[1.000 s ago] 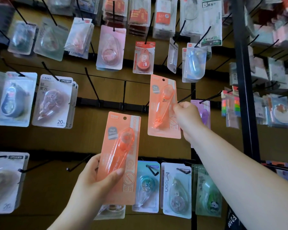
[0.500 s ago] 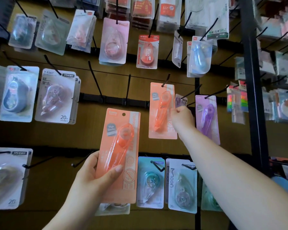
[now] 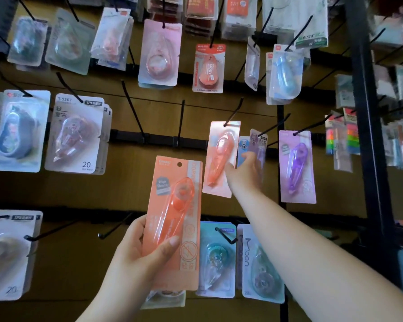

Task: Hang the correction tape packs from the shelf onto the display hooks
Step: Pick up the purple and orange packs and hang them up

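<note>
**One orange pack in hand, one on its hook**

Head view, read from left to right as I watch from the remote station. At the far left, a stack of packs marked 20 m (image 3: 75, 133) hangs from the board. Just right of it, two bare hooks (image 3: 133, 117) jut out of the middle rail. Low in the centre, my operator's left hand (image 3: 135, 259) grips the held orange pack (image 3: 172, 224). The thumb is curled across its lower front, the fingers are behind its left edge, and the hang hole is uppermost. Above and to the right, the hung orange pack (image 3: 220, 159) is threaded on its hook (image 3: 233, 112), slightly tilted. The right hand (image 3: 244, 173) reaches up beside it, thumb against the pack's right edge and fingers overlapping the small packs (image 3: 254, 145) on the neighbouring hook. Blur keeps me from telling whether this hand pinches anything or merely touches. Further right, a purple pack (image 3: 297, 166) hangs apart from the hand, then a black post (image 3: 368, 112) stands upright.
</note>
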A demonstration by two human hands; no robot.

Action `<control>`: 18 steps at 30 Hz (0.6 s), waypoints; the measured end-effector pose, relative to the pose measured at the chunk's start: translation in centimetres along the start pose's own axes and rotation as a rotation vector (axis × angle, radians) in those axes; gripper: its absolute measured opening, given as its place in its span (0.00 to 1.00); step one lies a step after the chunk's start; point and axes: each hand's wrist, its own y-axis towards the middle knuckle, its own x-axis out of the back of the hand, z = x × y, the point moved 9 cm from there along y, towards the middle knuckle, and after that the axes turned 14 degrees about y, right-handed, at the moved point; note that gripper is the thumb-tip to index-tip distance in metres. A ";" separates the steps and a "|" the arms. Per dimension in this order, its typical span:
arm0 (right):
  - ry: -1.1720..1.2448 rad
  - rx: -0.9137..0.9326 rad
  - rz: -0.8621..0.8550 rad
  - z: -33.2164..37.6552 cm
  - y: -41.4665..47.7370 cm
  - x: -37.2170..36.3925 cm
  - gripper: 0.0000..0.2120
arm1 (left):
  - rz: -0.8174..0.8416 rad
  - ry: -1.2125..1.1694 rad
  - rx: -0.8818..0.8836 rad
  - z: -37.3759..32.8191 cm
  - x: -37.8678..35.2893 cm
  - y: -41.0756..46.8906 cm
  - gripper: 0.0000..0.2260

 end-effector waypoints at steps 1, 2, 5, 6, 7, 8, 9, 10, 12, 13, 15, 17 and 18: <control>0.056 0.025 0.009 0.4 -0.5 0.1 0.17 | -0.003 -0.006 -0.001 0.0 -0.2 0.1 0.14; 0.145 0.006 0.043 0.5 -1.1 0.1 0.16 | -0.005 -0.013 -0.006 0.0 -0.3 0.1 0.13; 0.516 -0.198 0.288 0.3 -4.1 -1.7 0.14 | 0.000 -0.039 -0.023 -0.4 -0.9 0.2 0.15; 0.575 -0.222 0.382 0.7 -5.5 -2.3 0.13 | 0.004 -0.046 -0.027 -0.6 -1.2 0.1 0.17; 0.582 -0.201 0.462 1.1 -6.6 -2.6 0.10 | 0.011 -0.052 -0.034 -0.7 -1.6 0.0 0.19; 0.578 -0.169 0.517 1.6 -7.5 -2.7 0.08 | 0.018 -0.057 -0.041 -0.9 -2.0 -0.1 0.20; 0.567 -0.148 0.549 1.9 -8.1 -2.6 0.06 | 0.020 -0.061 -0.047 -1.1 -2.4 -0.1 0.20; 0.545 -0.139 0.559 2.0 -8.3 -2.4 0.05 | 0.020 -0.067 -0.053 -1.4 -2.8 -0.2 0.19; 0.515 -0.142 0.542 1.9 -7.8 -1.7 0.05 | 0.025 -0.087 -0.060 -2.0 -3.3 -0.2 0.16; 0.512 -0.145 0.525 1.9 -7.4 -1.3 0.06 | 0.029 -0.089 -0.061 -2.3 -3.6 -0.2 0.16; 0.549 -0.148 0.480 1.9 -6.5 -0.5 0.07 | 0.036 -0.082 -0.066 -2.7 -4.1 -0.2 0.18; 0.614 -0.146 0.434 2.0 -5.8 0.4 0.08 | 0.039 -0.078 -0.082 -3.1 -4.6 -0.2 0.24; 0.637 -0.142 0.408 2.1 -5.5 0.8 0.08 | 0.039 -0.073 -0.088 -3.2 -4.8 -0.2 0.27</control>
